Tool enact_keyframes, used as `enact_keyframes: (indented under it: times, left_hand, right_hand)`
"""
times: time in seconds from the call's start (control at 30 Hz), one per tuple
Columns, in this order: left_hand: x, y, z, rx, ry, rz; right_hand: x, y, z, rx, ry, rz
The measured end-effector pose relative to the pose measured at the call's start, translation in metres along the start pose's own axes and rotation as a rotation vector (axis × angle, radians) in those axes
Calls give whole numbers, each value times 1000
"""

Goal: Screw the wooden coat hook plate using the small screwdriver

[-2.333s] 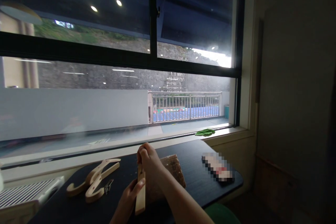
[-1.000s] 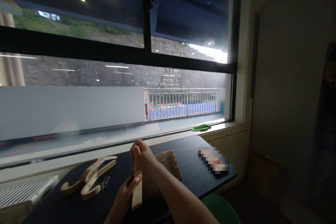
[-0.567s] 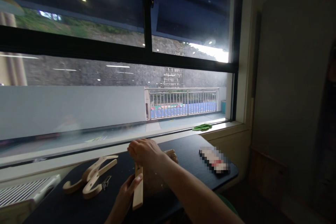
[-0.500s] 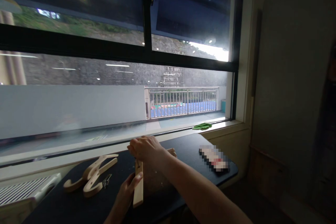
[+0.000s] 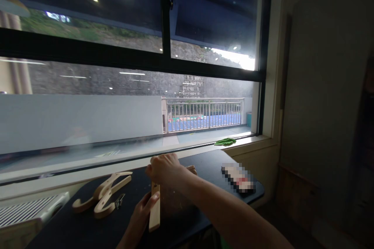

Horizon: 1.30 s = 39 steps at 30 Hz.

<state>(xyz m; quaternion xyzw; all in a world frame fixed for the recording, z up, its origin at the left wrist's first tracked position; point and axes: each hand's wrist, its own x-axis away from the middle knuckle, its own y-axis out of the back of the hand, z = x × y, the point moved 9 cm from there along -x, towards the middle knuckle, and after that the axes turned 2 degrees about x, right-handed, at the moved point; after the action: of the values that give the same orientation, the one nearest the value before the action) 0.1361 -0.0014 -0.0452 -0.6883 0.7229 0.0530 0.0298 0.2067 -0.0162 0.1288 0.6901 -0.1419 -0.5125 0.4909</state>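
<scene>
A flat, pale wooden strip stands out over the dark table, pointing away from me. My left hand grips its side, thumb lying on the top face. Over the strip's far end my right hand is closed in a fist, knuckles up. Whatever the fist holds is hidden beneath the fingers. A small dark spot shows on the strip just below that fist. Behind my right wrist, ends of more wooden pieces stick out. Left of my hands lie curved wooden hook-shaped parts, beside a few small metal pieces.
The black table has a rounded right corner. A pixelated flat object lies near it. A green cloth rests on the window sill. At the lower left stands a white slatted unit; a large window is ahead.
My right fist has shifted slightly right and down, covering the thin dark shaft that showed beneath it. The left hand keeps its hold on the strip. The whole view moved slightly.
</scene>
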Motion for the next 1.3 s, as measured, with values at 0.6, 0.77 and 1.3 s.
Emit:
enact_keyframes:
  times: [0.6,0.77,1.3]
  left_hand:
    - [-5,-1,5,-39,16,31]
    - [-8,0,11,-60,25,44]
    - [-7,0,7,-82,15,50]
  right_hand:
    - [2,-9,2,77,-74,90]
    - [0,-13,5,73,-26,180]
    - [4,-17,13,91,73,298]
